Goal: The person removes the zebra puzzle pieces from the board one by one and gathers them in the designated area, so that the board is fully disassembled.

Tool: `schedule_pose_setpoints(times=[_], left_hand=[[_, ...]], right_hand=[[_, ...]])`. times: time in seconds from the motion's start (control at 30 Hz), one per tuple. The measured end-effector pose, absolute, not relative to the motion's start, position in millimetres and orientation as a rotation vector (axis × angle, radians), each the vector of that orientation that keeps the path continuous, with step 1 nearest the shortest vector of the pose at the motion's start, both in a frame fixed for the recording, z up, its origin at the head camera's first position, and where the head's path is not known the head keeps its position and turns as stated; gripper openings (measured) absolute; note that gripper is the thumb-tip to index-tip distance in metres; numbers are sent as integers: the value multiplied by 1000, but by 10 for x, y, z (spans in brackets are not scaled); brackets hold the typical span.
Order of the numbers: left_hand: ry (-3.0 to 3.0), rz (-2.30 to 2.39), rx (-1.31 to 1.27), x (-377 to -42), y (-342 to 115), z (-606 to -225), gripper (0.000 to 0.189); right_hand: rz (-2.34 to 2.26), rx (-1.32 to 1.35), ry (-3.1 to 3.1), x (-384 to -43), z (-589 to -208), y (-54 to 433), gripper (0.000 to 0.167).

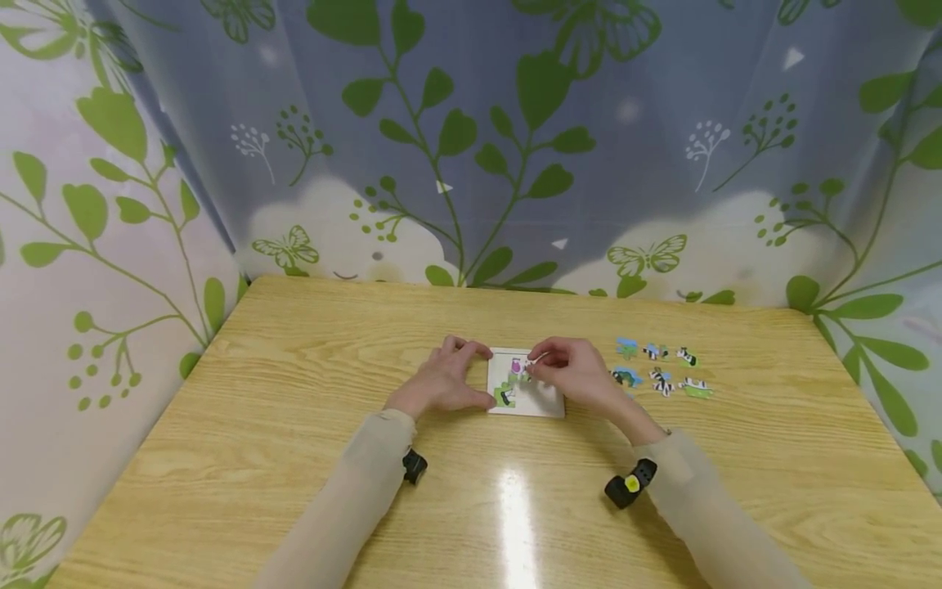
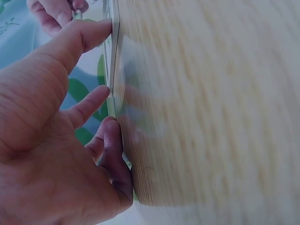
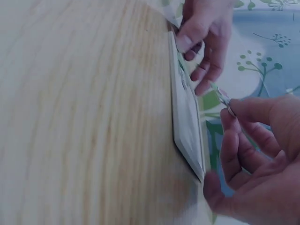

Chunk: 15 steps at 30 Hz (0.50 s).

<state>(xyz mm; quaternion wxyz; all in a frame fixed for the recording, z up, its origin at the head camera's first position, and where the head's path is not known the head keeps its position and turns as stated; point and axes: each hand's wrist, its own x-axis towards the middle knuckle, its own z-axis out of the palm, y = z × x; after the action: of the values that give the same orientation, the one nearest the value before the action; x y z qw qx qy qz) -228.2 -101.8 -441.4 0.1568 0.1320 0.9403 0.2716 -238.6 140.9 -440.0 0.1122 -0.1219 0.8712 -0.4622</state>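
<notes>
A small white puzzle board (image 1: 540, 403) lies on the table, with a few colourful pieces fitted in its left part. My left hand (image 1: 446, 378) rests at the board's left edge, thumb at the near corner and forefinger at the far one. In the left wrist view the thumb and forefinger (image 2: 91, 104) are nearly straight against the edge, the other fingers bent beside them. My right hand (image 1: 576, 372) pinches a small puzzle piece (image 3: 220, 97) between thumb and fingertips. That piece is tilted, above the board, and partly covered by the fingers.
Several loose puzzle pieces lie in two rows right of the board, among them a black-and-white one (image 1: 661, 382) and a green-and-white one (image 1: 695, 387). The wooden table (image 1: 309, 368) meets a leaf-patterned curtain (image 1: 486, 164) at the back and sides.
</notes>
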Motion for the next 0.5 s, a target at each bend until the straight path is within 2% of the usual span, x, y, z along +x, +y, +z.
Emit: schedule_pose_setpoints(times=[0.5], left_hand=[[2611, 832, 509, -2306, -1158, -4447, 77]], right_hand=[[-1366, -426, 2581, -2240, -4344, 2002, 19]])
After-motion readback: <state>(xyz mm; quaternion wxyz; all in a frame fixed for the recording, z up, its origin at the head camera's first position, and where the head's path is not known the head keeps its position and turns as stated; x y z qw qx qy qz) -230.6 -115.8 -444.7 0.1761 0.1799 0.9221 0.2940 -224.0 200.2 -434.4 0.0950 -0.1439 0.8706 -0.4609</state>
